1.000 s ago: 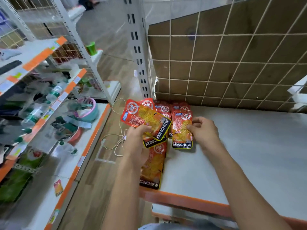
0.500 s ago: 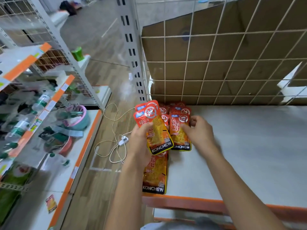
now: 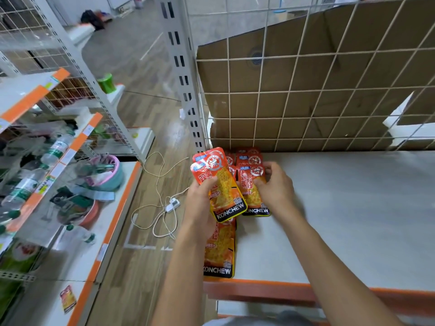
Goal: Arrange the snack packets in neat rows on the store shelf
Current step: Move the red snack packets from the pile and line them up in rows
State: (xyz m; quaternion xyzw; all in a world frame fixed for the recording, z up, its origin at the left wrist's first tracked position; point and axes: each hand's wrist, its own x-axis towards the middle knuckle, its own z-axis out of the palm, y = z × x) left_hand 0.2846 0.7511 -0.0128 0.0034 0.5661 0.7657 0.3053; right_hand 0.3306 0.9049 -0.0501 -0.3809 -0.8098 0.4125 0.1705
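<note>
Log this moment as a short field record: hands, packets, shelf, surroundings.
left hand: grips a tilted snack packet, raised above the row
right hand: fingers on a flat packet lying on the shelf
front packet: flat at the shelf's orange front edge
back packets: overlapping rows against the wire grid
shelf: white surface, bare to the right
behind grid: cardboard
floor: white cable
</note>
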